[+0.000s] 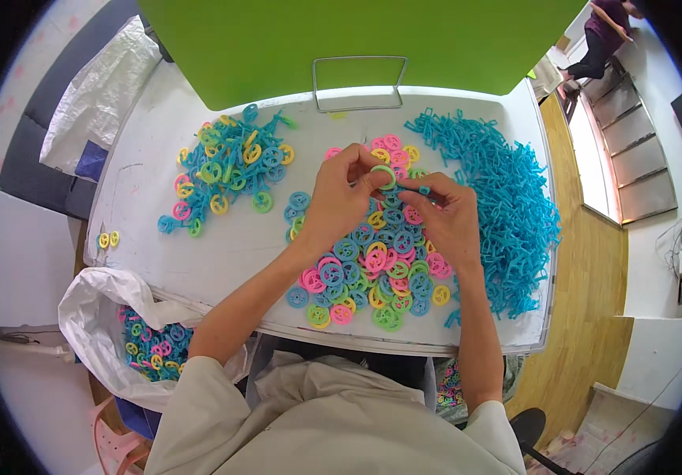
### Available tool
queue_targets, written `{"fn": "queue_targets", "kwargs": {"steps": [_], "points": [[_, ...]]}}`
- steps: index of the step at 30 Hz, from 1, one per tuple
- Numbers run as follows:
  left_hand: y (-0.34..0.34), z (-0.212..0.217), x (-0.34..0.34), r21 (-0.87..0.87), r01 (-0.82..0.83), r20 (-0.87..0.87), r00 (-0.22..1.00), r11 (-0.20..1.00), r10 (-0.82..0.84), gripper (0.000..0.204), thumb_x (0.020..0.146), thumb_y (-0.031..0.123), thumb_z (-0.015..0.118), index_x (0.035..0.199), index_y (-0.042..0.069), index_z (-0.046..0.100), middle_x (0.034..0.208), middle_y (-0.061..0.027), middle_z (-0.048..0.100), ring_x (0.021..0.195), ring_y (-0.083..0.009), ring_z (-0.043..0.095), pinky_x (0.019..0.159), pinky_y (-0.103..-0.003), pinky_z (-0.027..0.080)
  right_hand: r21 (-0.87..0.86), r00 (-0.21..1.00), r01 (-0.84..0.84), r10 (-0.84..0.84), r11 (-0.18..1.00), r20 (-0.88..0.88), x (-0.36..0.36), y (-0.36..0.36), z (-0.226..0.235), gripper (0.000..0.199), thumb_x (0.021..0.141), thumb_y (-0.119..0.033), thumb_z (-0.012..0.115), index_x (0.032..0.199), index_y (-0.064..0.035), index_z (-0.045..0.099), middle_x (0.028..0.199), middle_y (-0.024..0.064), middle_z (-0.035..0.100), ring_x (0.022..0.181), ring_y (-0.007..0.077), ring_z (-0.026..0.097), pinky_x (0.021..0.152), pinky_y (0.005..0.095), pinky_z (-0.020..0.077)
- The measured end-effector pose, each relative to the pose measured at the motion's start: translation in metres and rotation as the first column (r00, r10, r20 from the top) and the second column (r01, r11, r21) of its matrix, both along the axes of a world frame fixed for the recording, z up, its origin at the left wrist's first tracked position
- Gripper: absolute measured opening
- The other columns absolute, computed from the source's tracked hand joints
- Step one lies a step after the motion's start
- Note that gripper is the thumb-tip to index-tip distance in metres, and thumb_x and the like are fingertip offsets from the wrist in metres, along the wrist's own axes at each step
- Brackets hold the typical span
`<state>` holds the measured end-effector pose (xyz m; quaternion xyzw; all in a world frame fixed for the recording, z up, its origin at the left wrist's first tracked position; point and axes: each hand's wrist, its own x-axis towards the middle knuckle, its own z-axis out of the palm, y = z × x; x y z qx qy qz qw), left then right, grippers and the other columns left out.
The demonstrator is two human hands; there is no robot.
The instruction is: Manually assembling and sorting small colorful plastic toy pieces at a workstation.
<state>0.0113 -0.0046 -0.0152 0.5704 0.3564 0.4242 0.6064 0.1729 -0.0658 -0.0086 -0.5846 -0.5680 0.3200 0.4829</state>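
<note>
Above the middle of the white table (198,269), my left hand (339,194) pinches a light green plastic wheel (385,175) between thumb and fingertips. Close beside it, my right hand (453,222) grips a small teal plastic piece (423,190), mostly covered by the fingers. The piece's end is near the wheel; whether they touch I cannot tell. Below both hands spreads a heap of loose spoked wheels (346,250) in pink, blue, green and yellow. To the right lies a large pile of teal clip-like pieces (507,214).
At the far left is a pile of wheels joined to teal pieces (234,162). Two yellow wheels (109,239) lie near the left edge. A white sack (91,305) holds more joined pieces. A green panel (278,47) with a wire frame (360,58) stands behind; a person (606,36) is beyond.
</note>
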Motion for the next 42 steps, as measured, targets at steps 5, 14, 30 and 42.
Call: {"fn": "queue_targets", "kwargs": {"steps": [5, 14, 30, 42], "points": [[-0.001, 0.005, -0.001, 0.258, 0.029, -0.207, 0.978, 0.966, 0.026, 0.006, 0.084, -0.005, 0.061, 0.087, -0.002, 0.056, 0.077, -0.0059, 0.062, 0.071, -0.0118, 0.060, 0.064, -0.024, 0.049, -0.059, 1.000, -0.014, 0.014, 0.998, 0.008, 0.003, -0.001, 0.002, 0.014, 0.081, -0.002, 0.068, 0.094, 0.0008, 0.070, 0.076, 0.0015, 0.065, 0.063, 0.0037, 0.054, 0.053, 0.0199, 0.0411], [0.001, 0.011, 0.000, 0.096, 0.079, 0.013, 0.997, 0.992, -0.081, 0.014, 0.089, 0.005, 0.058, 0.101, 0.000, 0.065, 0.088, -0.0089, 0.068, 0.076, -0.0141, 0.064, 0.069, -0.026, 0.053, -0.096, 0.935, 0.005, -0.038, 0.995, -0.353, -0.009, 0.000, 0.004, 0.021, 0.087, -0.008, 0.066, 0.105, 0.0012, 0.064, 0.082, 0.0047, 0.065, 0.071, 0.0069, 0.062, 0.059, 0.0193, 0.0486], [-0.005, 0.008, 0.001, 0.047, 0.008, -0.013, 1.000, 0.999, -0.007, 0.022, 0.092, 0.005, 0.056, 0.112, -0.002, 0.062, 0.105, -0.0100, 0.065, 0.088, -0.0152, 0.064, 0.075, -0.029, 0.057, -0.104, 0.952, 0.157, -0.178, 0.982, -0.248, -0.006, 0.004, 0.000, 0.024, 0.080, -0.009, 0.074, 0.101, 0.0022, 0.069, 0.076, 0.0057, 0.067, 0.065, 0.0063, 0.062, 0.055, 0.0178, 0.0471], [-0.007, -0.008, 0.007, 0.200, -0.103, -0.024, 0.994, 0.974, 0.110, 0.019, 0.088, 0.005, 0.061, 0.105, 0.000, 0.067, 0.083, -0.0116, 0.070, 0.075, -0.0135, 0.067, 0.065, -0.025, 0.052, -0.189, 0.847, 0.163, -0.235, 0.968, -0.476, -0.014, 0.004, 0.001, 0.024, 0.079, -0.010, 0.074, 0.097, 0.0054, 0.069, 0.075, 0.0067, 0.067, 0.065, 0.0079, 0.063, 0.057, 0.0177, 0.0478]]}}
